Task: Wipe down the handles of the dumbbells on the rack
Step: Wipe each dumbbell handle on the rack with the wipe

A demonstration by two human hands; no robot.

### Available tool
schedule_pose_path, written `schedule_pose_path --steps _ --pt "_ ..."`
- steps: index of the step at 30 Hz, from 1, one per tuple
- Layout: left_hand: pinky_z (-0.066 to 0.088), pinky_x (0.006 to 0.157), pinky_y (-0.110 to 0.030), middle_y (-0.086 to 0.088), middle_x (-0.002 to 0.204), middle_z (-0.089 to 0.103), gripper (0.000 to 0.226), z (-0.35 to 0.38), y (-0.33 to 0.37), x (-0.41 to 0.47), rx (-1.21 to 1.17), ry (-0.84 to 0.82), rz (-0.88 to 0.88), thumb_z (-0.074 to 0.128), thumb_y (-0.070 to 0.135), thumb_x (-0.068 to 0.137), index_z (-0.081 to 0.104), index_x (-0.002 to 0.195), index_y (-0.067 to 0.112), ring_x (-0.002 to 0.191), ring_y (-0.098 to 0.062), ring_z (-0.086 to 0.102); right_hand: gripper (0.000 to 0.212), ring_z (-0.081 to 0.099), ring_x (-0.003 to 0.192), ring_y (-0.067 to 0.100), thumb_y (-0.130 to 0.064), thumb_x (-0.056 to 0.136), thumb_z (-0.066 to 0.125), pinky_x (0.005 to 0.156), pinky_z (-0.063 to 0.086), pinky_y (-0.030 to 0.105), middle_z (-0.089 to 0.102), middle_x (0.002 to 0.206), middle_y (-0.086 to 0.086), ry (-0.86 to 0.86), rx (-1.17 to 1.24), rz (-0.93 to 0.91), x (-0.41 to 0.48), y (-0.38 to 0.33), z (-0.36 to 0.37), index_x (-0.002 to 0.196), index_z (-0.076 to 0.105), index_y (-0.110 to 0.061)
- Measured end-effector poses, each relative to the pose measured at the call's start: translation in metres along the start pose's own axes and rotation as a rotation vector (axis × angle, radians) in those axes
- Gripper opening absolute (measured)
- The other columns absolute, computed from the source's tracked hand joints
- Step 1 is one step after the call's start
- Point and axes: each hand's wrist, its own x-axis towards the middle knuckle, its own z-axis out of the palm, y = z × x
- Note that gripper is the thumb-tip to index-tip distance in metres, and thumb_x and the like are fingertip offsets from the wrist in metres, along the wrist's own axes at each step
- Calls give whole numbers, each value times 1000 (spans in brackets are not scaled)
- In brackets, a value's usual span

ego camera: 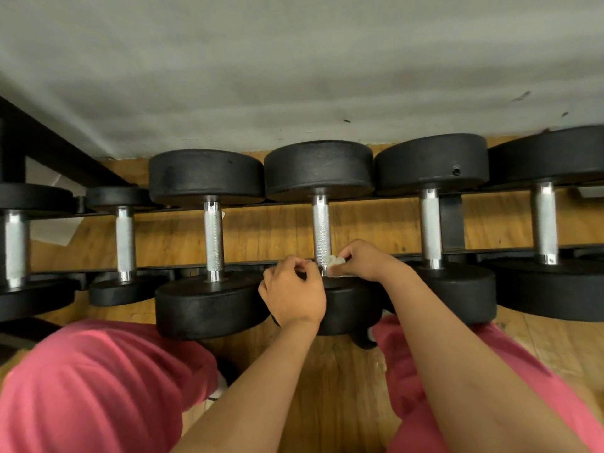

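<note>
Your right grip point(362, 260) pinches the small cloth point(334, 260) against the dumbbell handle point(322, 223) just left of it. Your left grip point(294, 292) is curled on the handle's other side; what it holds is unclear

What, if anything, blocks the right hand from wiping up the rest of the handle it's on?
Likely nothing, so yes: the right hand pinches the cloth at the handle's near end, the length above is bare, and the left hand sits low beside it, off the path.
</note>
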Motion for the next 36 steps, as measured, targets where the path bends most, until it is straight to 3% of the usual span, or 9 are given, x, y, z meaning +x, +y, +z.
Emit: schedule_pose_path --steps 4,7,11,17,20,23,27,30,36 --pt "29 95 -30 13 77 57 16 -1 2 0 -7 -9 38 54 29 93 59 77 28 85 -8 47 49 33 49 14 -35 72 83 54 26 29 34 49 -2 14 -59 26 1 -7 3 47 45 -17" --pt "29 96 -31 14 70 55 19 -3 4 0 -7 -14 38 54 30 92 58 74 29 79 -9 49 43 38 52 14 -31 71 84 56 30 29 39 46 -7 42 -4 12 -1 -5 5 50 52 -14" --pt "31 99 -32 14 67 54 20 -1 3 0 -8 -27 32 53 30 92 57 72 30 77 -9 52 24 53 74 15 -22 77 80 70 41 29 57 69 1 157 112 -25 -6 -3 2 71 70 -2" --pt "32 100 -32 12 67 56 20 -1 2 0 -6 -35 39 53 32 90 60 73 28 76 -9 53 28 62 91 18 -22 79 79 75 42 27 70 94 8 253 315 -7 -2 -18 -1 96 73 -1" --pt "33 100 -33 12 67 56 20 0 1 1 5 -34 48 53 31 90 59 71 29 76 -8 52 34 57 95 12 -24 78 80 79 40 25 65 99 1 338 428 42 6 -32 -1 104 68 -6" --pt "34 99 -33 13 66 55 21 2 0 2 6 -32 55 53 32 89 58 70 30 76 -8 51 33 59 89 12 -29 78 79 67 40 20 68 98 3 508 480 58 20 -47 0 98 70 -5" --pt "34 99 -34 14 65 55 22 3 -1 3 -3 -42 59 46 38 86 57 68 31 76 -8 51 25 57 70 6 -33 82 75 56 37 17 65 78 -2 673 560 0 30 -61 0 85 69 -9" --pt "33 98 -32 13 65 55 25 3 -1 4 -8 -46 48 43 41 84 58 68 29 76 -10 51 23 58 74 9 -34 82 76 58 38 19 63 75 -4 640 532 -8 29 -61 -5 81 67 -12" --pt "32 98 -32 12 66 55 22 1 -2 3 13 -29 63 53 31 90 59 70 27 76 -9 51 50 59 106 21 -32 77 80 79 41 28 65 115 7 354 161 138 17 -51 -16 116 64 -5"
